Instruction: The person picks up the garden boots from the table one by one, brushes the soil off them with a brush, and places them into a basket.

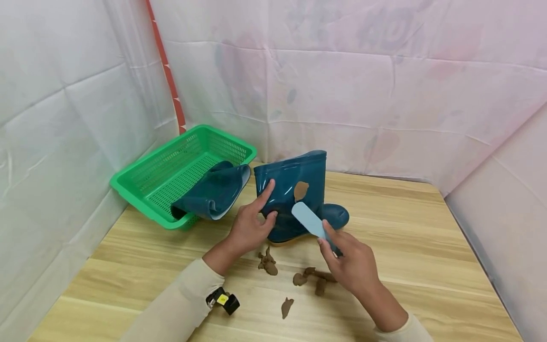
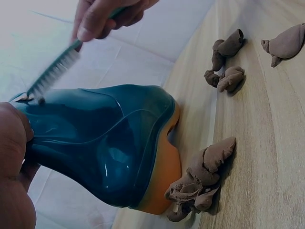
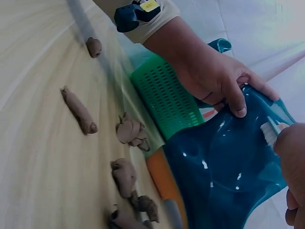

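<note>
A dark teal rubber boot [image 1: 314, 173] with an orange sole [image 2: 159, 183] stands on the table, its toe pointing right in the head view. My left hand [image 1: 249, 225] grips its shaft from the left, thumb on the near face. In my right hand [image 1: 354, 261] is a light blue scrub brush [image 1: 308, 219], pinched by its handle. Its white bristles [image 3: 269, 136] face the shaft, in the left wrist view right at its surface near the left thumb. Just above the brush, a brown clay-like patch [image 1: 301, 190] sticks to the boot.
A green plastic basket [image 1: 128, 188] stands at the back left, with a second teal boot [image 1: 213, 192] lying over its near right rim. Several brown clay-like lumps [image 1: 268, 266] are scattered on the wooden table [image 1: 406, 228] before the boot. White sheeting [image 1: 342, 95] hangs behind and at both sides.
</note>
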`<state>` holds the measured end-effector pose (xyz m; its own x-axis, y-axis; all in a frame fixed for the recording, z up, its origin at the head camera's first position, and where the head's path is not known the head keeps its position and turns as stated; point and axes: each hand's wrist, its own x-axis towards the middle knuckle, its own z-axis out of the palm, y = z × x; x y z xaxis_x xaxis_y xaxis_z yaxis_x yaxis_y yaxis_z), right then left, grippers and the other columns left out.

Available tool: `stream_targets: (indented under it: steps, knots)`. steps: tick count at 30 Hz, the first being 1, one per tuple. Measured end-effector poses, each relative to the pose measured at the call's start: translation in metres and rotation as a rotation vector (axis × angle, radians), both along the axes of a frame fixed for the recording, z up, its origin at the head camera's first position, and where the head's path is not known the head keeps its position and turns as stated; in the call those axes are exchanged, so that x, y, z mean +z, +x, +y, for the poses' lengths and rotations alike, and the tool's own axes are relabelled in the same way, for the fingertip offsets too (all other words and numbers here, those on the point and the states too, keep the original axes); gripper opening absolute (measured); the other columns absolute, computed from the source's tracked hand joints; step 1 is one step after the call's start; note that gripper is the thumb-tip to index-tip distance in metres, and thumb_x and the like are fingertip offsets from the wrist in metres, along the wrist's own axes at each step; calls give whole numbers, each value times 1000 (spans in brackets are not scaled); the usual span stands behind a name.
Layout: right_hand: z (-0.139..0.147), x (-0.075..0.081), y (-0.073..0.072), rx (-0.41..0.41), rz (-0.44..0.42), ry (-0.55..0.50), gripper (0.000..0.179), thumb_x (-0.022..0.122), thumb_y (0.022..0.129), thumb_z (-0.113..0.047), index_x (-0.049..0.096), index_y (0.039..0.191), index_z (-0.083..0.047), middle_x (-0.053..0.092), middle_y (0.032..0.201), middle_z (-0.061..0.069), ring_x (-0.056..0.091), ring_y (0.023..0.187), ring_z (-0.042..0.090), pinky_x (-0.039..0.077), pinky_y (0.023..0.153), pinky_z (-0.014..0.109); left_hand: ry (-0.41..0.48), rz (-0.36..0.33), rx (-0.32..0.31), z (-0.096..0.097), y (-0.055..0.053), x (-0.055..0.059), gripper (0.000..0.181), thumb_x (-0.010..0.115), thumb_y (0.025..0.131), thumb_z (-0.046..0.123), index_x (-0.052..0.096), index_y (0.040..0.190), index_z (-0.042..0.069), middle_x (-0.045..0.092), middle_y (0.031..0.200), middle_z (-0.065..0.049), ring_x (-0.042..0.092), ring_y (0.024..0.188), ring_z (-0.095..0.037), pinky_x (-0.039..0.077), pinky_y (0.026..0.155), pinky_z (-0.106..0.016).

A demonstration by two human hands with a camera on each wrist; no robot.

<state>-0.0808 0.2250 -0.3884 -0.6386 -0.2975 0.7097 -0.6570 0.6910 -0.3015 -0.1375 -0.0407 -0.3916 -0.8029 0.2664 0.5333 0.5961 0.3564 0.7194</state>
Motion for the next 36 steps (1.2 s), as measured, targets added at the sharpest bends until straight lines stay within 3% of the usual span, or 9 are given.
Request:
stream_targets:
  steps: [3, 7, 12, 19, 22, 25, 29, 32, 36]
  knots:
    - [0, 6, -3, 16, 70, -63, 54, 52, 107, -42, 70, 127, 5, 73, 84, 13, 50, 56, 10, 34, 45, 20, 3, -4, -8, 0, 0, 0, 78, 66, 97, 0, 30, 163, 18, 57, 79, -4, 29, 36, 0, 35, 40, -27]
    - [-4, 15, -10, 9, 106, -95, 55, 53, 107, -43, 69, 128, 5, 66, 72, 8, 34, 54, 5, 23, 45, 18, 2, -8, -4, 0, 1, 0, 78, 67, 97, -1, 30, 163, 19, 62, 87, -9, 29, 36, 0, 35, 40, -28]
    - [-10, 15, -11, -22, 39, -17, 42, 70, 100, -27, 68, 131, 1, 63, 72, 6, 29, 54, 2, 23, 44, 20, -11, -19, 7, 0, 3, -1, 79, 67, 97, 0, 29, 163, 20, 59, 82, -5, 29, 36, -1, 35, 40, -28]
    - [-5, 3, -4, -33, -29, 29, 53, 84, 79, -3, 70, 130, -1, 62, 71, 1, 29, 54, -2, 23, 44, 17, 0, -15, -1, 1, 2, -1, 79, 67, 97, 0, 28, 164, 20, 57, 81, -3, 28, 35, -1, 35, 40, -28]
    - [-1, 3, -2, -30, -24, 28, 48, 81, 84, -6, 70, 130, 0, 69, 78, 6, 35, 54, -1, 27, 45, 17, 6, -13, -4, 1, 1, -1, 79, 67, 97, 0, 29, 163, 20, 57, 82, -4, 28, 35, 0, 35, 39, -28]
    - [1, 8, -2, -23, 14, -10, 39, 71, 98, -23, 70, 128, 2, 71, 82, 9, 37, 54, 2, 28, 45, 18, 10, -11, -13, 1, 1, -1, 79, 67, 97, -1, 30, 163, 19, 58, 81, -4, 28, 36, 0, 35, 39, -28]
    - [-3, 18, -5, -16, 67, -93, 54, 54, 106, -43, 70, 127, 4, 64, 71, 8, 33, 54, 7, 24, 44, 21, 7, -8, -15, 0, 2, 1, 79, 67, 97, -1, 30, 163, 20, 59, 83, -6, 29, 36, -1, 35, 40, -28]
    - [-9, 24, -8, -24, 82, -90, 53, 55, 106, -43, 68, 130, 3, 64, 70, 9, 31, 53, 7, 23, 44, 22, -2, -7, -4, 0, 3, 2, 79, 67, 97, -2, 30, 163, 20, 60, 83, -6, 30, 36, -1, 35, 40, -27]
    - [-12, 23, -10, -39, 53, -15, 43, 71, 99, -26, 67, 133, 1, 66, 74, 10, 30, 53, 4, 24, 43, 21, -16, -18, -2, 1, 5, 3, 79, 67, 96, -1, 31, 163, 19, 57, 79, -3, 30, 36, -1, 35, 40, -27]
